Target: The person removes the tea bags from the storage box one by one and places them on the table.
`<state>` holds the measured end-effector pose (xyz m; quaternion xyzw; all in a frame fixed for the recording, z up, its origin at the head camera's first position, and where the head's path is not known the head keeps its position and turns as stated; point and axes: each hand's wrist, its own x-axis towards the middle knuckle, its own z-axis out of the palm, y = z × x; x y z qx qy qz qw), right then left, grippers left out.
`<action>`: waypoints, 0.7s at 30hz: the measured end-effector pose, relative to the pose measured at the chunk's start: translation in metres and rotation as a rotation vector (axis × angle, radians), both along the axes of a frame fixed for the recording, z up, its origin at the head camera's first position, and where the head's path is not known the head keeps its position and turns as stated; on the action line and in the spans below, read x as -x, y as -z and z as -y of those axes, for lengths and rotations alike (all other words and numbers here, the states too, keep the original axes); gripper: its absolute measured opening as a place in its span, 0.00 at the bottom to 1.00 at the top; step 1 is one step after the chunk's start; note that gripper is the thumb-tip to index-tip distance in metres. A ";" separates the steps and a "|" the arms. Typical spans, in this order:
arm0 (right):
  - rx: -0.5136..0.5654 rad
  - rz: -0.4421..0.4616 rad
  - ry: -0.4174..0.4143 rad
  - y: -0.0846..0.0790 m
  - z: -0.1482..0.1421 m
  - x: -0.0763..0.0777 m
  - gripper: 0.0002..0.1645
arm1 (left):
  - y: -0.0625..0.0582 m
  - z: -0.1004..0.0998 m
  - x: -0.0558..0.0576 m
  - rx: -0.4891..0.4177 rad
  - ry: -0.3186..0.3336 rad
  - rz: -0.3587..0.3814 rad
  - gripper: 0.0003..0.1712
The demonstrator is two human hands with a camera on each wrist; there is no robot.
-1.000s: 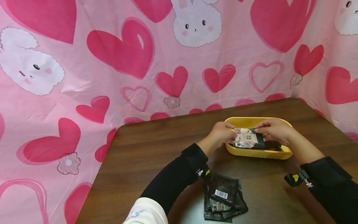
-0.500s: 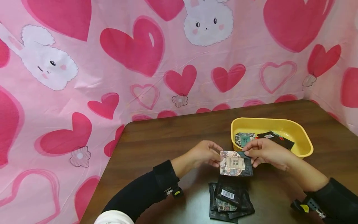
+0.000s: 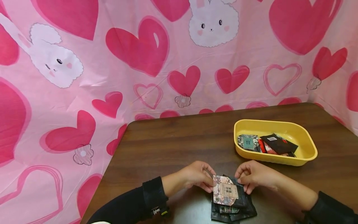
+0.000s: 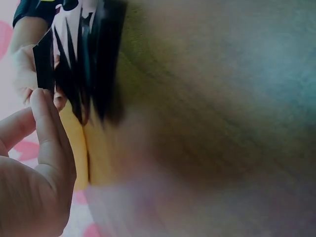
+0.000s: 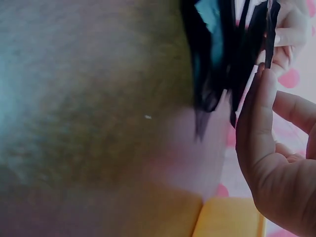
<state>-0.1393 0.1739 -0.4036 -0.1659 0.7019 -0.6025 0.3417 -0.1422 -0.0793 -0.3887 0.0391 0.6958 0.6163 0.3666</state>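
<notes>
A flat black sachet (image 3: 226, 190) with a pink floral label is held level between both hands, close over a stack of similar black sachets (image 3: 250, 212). My left hand (image 3: 198, 176) pinches its left edge between thumb and fingers. At the opposite edge, the right hand (image 3: 255, 176) pinches the upper corner. Seen edge-on in the left wrist view, the held sachet (image 4: 44, 61) is separated by a gap from the stacked ones (image 4: 106, 64). The right wrist view also shows the right fingertips at the sachet's edge (image 5: 270, 34). Most of the stack's top is hidden under the held sachet.
Behind the hands, to the right, stands a yellow tray (image 3: 279, 160). Inside are several more sachets, one with a green floral label (image 3: 248, 142) and a black one (image 3: 277, 143). A pink heart-patterned cloth (image 3: 179, 53) hangs behind the brown wooden table (image 3: 167, 137).
Both hands have lifted the floral-label sachet out of the yellow tray and brought it toward the person, over the stack. The head view has shifted somewhat, and the tray's contents now show.
</notes>
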 end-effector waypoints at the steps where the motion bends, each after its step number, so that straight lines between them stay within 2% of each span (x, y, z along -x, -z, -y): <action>1: -0.010 0.002 0.002 0.001 0.001 -0.001 0.10 | 0.002 0.000 -0.001 0.007 -0.001 0.000 0.13; 6: -0.057 -0.013 0.002 0.006 0.005 -0.004 0.08 | 0.012 -0.001 -0.006 0.032 0.005 0.011 0.13; 11: -0.073 -0.071 -0.011 0.009 0.004 -0.006 0.09 | 0.017 -0.002 -0.008 0.042 0.021 0.026 0.14; 17: -0.112 -0.133 0.013 0.005 0.000 -0.004 0.10 | 0.015 -0.002 -0.003 0.066 0.032 0.011 0.15; 21: -0.145 -0.180 0.034 -0.002 -0.012 0.000 0.09 | 0.010 0.000 0.005 0.144 0.039 -0.042 0.15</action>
